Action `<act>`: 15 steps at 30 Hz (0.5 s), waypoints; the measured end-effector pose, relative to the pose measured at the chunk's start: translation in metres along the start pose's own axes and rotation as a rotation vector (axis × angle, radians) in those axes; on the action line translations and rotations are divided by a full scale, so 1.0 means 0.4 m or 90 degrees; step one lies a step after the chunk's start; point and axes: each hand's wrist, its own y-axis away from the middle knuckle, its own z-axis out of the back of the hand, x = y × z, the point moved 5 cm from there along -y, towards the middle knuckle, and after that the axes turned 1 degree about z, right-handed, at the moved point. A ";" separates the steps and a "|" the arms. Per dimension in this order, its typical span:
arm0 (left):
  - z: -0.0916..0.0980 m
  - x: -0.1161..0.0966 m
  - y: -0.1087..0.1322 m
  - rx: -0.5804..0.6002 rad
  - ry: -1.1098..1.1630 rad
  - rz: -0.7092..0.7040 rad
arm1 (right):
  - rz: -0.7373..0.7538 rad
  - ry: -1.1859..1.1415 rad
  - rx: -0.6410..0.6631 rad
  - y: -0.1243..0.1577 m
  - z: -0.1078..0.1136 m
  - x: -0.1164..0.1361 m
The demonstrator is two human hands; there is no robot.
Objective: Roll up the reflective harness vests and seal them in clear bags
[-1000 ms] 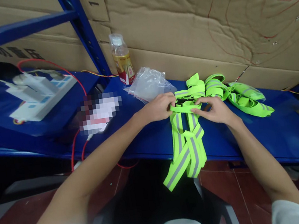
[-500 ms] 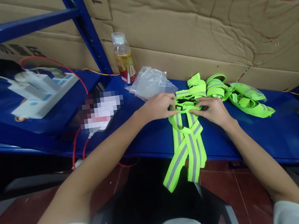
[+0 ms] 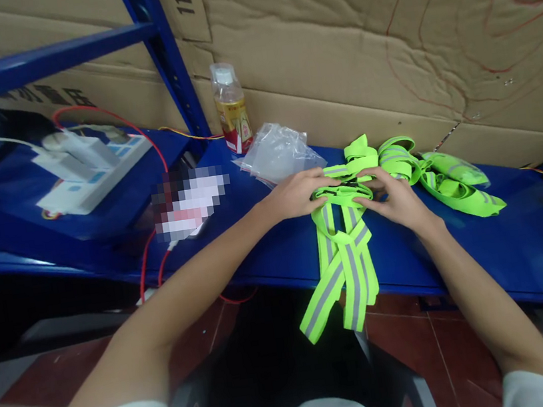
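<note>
A neon yellow-green reflective strap harness (image 3: 354,266) with grey stripes lies at the front edge of the blue table, its lower straps hanging over the edge. My left hand (image 3: 300,194) grips the left side of its bunched upper part, fingertips on the bands. At the right side of the same bundle, my right hand (image 3: 394,196) pinches the bands between thumb and fingers. Dark buckle parts show only partly between the hands. Just behind sits another folded strap bundle (image 3: 361,149), with a rolled reflective strap (image 3: 397,152) beside it.
Clear plastic bags (image 3: 282,151) lie behind my left hand, near a drink bottle (image 3: 232,111). To the left are a blurred-out phone-like item (image 3: 195,204) on a cable and a power strip (image 3: 91,178). Another bundle of straps (image 3: 467,193) lies right on the blue table (image 3: 461,257).
My fingers have shifted slightly on the harness, and its upper bands look more gathered, covering most of the dark buckle. The whole view has moved a little.
</note>
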 end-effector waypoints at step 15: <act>0.023 -0.019 -0.002 -0.103 0.028 -0.077 | 0.028 0.202 0.042 -0.048 -0.041 0.050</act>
